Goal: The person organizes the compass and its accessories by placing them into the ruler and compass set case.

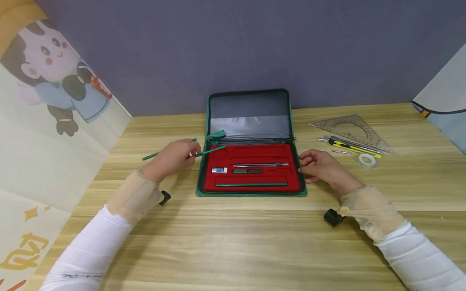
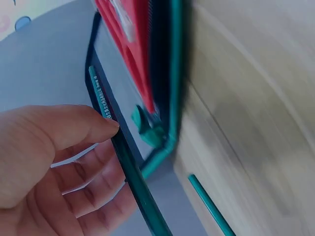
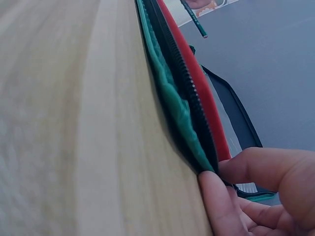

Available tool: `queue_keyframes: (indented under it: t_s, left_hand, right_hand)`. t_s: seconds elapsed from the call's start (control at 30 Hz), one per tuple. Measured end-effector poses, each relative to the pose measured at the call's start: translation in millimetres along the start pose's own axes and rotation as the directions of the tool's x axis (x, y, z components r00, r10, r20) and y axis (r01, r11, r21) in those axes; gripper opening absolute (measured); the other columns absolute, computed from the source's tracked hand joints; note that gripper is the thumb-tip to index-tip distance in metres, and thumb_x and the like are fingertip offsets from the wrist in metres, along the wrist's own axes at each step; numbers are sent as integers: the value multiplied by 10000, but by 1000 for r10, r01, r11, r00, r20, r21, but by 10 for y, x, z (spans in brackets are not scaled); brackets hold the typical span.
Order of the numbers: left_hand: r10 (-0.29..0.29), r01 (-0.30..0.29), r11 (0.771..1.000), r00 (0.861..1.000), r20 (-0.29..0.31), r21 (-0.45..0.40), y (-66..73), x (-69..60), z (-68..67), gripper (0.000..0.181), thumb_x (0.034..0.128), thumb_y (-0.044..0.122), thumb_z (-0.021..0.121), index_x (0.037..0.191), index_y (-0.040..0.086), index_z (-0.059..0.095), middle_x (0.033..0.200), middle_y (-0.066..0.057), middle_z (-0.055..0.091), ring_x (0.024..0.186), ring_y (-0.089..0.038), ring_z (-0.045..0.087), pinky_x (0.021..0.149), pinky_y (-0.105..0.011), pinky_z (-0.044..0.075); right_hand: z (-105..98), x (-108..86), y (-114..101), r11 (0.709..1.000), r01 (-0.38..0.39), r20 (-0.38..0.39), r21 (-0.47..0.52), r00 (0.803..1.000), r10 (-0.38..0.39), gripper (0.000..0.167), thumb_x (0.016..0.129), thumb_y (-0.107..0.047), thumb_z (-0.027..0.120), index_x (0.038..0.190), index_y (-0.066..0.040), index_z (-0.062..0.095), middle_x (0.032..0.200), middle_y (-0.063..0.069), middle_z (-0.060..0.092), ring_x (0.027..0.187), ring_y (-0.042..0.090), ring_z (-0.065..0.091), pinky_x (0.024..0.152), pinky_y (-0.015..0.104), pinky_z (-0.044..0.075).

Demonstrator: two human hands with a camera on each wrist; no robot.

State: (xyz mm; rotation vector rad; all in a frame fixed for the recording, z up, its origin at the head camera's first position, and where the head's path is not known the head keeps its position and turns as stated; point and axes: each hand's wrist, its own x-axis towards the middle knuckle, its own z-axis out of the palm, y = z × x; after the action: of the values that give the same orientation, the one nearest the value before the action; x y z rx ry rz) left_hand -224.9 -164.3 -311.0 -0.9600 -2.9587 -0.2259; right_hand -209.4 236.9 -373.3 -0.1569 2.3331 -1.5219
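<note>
Left hand (image 1: 174, 159): thumb and fingers are pinching the held pencil (image 1: 214, 150); in the left wrist view I am seeing the other fingers curving loosely behind it.

Held pencil: green, slanting across the case's left side, its right end hanging above the tray's far left corner, near the green tab (image 1: 217, 136).

Right hand (image 1: 324, 167): thumb and finger are coming together on the right rim of the case (image 1: 251, 194), pinching it.

Case: green, lying unfolded, lid (image 1: 251, 107) leaning at the far side, red tray (image 1: 251, 178) facing up.

Tray contents: silver tool (image 1: 261, 165), eraser (image 1: 219, 170), green-and-black block (image 1: 247, 171), tray pencil (image 1: 251, 184) lying in the near recess.

Left table: loose pencil (image 1: 149, 156) is lying partly behind the left hand.

Right table: set square (image 1: 371, 131), cutter (image 1: 356, 149) and tape roll (image 1: 366, 160) are lying close together.

Handling notes: I am judging a light pinch best, since a round barrel is likely rolling under uneven pressure. I am favouring levelling the pencil parallel to the recesses, clearing the tab, lowering both ends together, and steadying the rim without tilting the tray.
</note>
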Motion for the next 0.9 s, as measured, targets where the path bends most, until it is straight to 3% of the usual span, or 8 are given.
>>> queue_keyframes:
  t_s: [0.23, 0.5, 0.73, 0.9]
  left_hand:
    - [70, -70, 998, 997, -9, 6, 265, 50, 4, 166, 831, -31, 588, 980, -5, 657, 935, -98, 636, 829, -212, 606, 742, -343, 522]
    - [130, -129, 991, 991, 28, -36, 539, 123, 85, 179, 840, -35, 584, 993, 3, 668, 968, -89, 644, 872, -200, 596, 758, -320, 526]
    - [179, -179, 984, 979, 95, -9, 750, 201, 194, 211, 851, -12, 602, 1046, 29, 672, 1018, -77, 646, 915, -192, 614, 780, -296, 523]
    - [208, -210, 978, 973, 104, 5, 877, 254, 256, 211, 861, 1, 599, 1048, 48, 683, 1024, -66, 650, 914, -183, 622, 789, -294, 520]
  right_hand:
    - [-5, -6, 12, 1000, -2, -5, -3, 1000, 2, 476, 888, -11, 551, 1303, 124, 361, 1004, 123, 453, 772, 51, 588, 629, 291, 565]
    - [0, -4, 21, 1000, 5, 2, -1, 1000, -5, 482, 888, -28, 568, 1300, 115, 365, 1010, 127, 451, 764, 79, 576, 638, 302, 567]
    - [10, -7, 12, 1000, 0, -2, 10, 1000, 0, 479, 880, 0, 563, 1294, 131, 363, 997, 125, 452, 750, 58, 578, 622, 284, 563]
    - [13, -9, -5, 1000, 7, -7, 12, 1000, -7, 478, 871, 6, 568, 1286, 136, 369, 993, 131, 452, 745, 60, 576, 615, 283, 563]
